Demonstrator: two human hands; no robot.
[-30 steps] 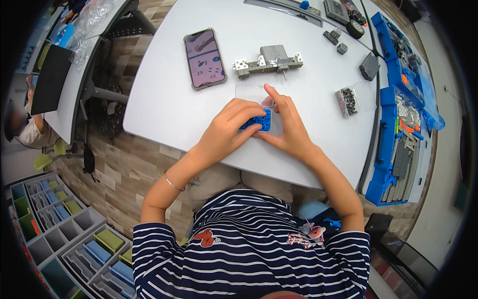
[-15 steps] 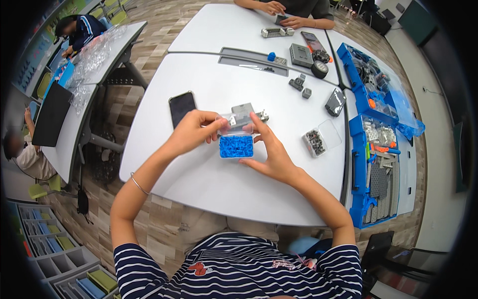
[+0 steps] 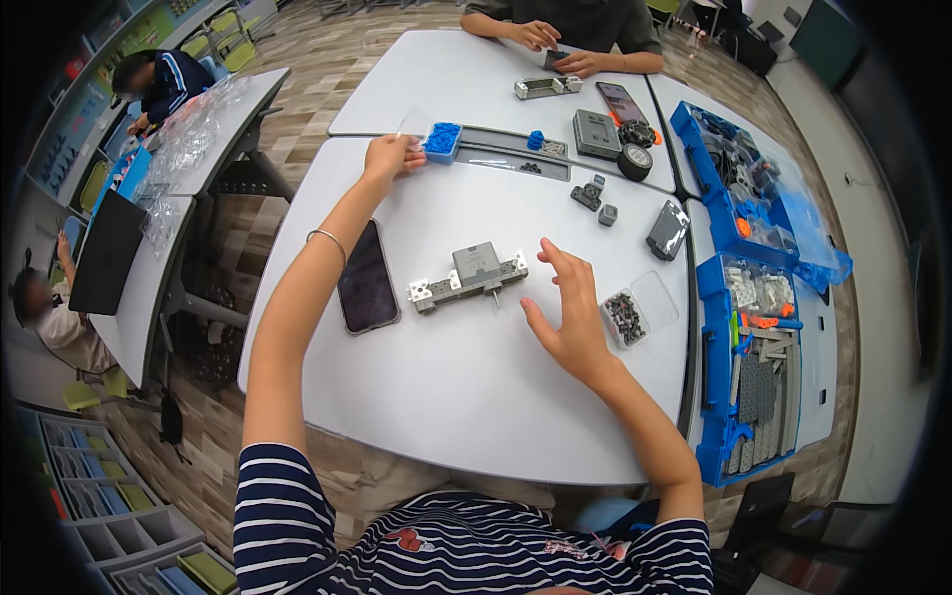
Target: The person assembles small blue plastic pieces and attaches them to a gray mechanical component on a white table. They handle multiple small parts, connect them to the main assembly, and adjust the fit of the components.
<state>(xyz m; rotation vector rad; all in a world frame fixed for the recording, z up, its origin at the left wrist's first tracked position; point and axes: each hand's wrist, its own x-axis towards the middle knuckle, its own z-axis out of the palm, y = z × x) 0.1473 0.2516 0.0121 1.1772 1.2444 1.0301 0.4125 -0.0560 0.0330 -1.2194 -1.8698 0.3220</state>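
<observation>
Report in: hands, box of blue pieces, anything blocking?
Left hand at open box of blue pieces, grip unclear. Right hand open, empty. Nothing seen blocking; phone lies closer in.

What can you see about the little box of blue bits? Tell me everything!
The box looks like clear plastic, boxy with rounded corners, and filled with small blue pieces. Its see-through lid is open toward the left. The left hand grips its left side, near the far edge of the white table. I can't tell whether its bottom touches anything.
</observation>
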